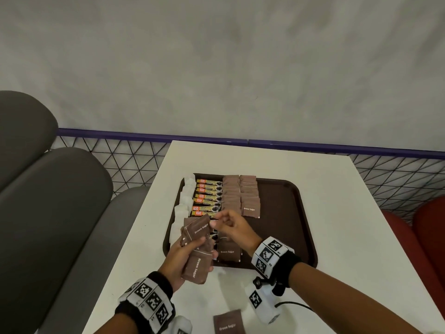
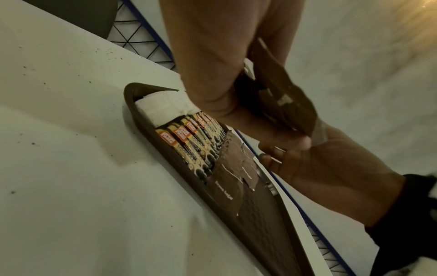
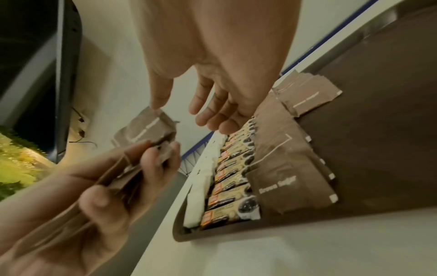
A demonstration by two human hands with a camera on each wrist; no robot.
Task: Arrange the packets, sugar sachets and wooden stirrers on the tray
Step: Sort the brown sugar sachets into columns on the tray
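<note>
A: Which step is going on?

B: The brown sugar rows. The left hand [image 1: 183, 256] is holding a stack of brown sugar sachets [image 1: 197, 249] over the tray [image 1: 284, 227] and its near left corner, grip curled round them.

A: And the right hand [image 1: 231, 227]?

B: It's reaching for the top sachet, thumb touching it, fingers loosely bent, gripping nothing.

A: Next?

B: Probably it's peeling one off and laying it in the nearer brown row, edges squared. One sachet [image 1: 227, 323] is lying loose on the desk [image 1: 349, 213].
</note>
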